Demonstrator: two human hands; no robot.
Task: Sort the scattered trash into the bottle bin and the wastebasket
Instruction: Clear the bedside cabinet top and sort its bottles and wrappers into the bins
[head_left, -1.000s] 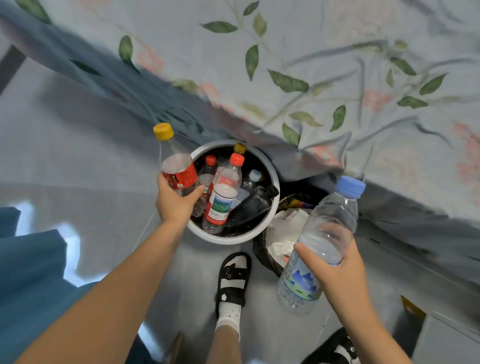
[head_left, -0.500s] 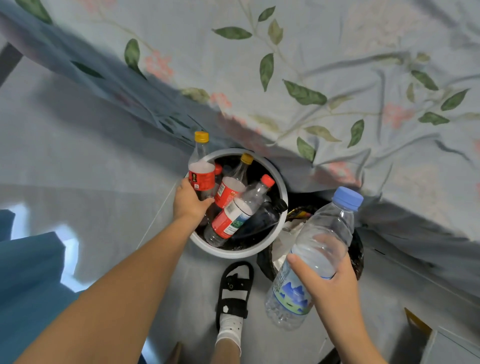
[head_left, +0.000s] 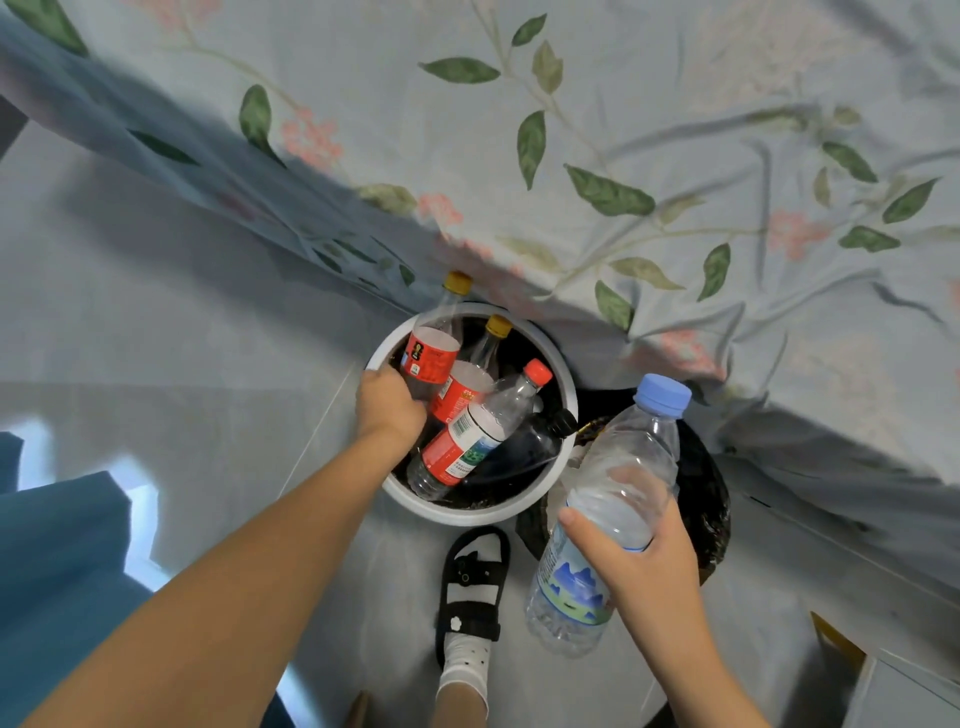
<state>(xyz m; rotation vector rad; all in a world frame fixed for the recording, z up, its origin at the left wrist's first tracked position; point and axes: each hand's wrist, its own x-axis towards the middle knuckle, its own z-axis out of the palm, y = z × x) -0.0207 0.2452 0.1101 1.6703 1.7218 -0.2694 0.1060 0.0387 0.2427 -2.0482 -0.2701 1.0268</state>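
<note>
Head view: since half a second earlier, the left hand (head_left: 390, 402) had carried the yellow-capped bottle (head_left: 431, 347) over the rim into the white bottle bin (head_left: 563, 364), fingers wrapped round its lower body. Inside the bin, bottles lay crowded, touching one another. Just right of it stood the black wastebasket (head_left: 711, 499), close under the bed sheet (head_left: 675, 156). Above the wastebasket, the right hand (head_left: 649, 561) gripped a blue-capped water bottle (head_left: 618, 493), tilted.

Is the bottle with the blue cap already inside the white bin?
No, the right hand holds the blue-capped bottle outside the white bin.
</note>
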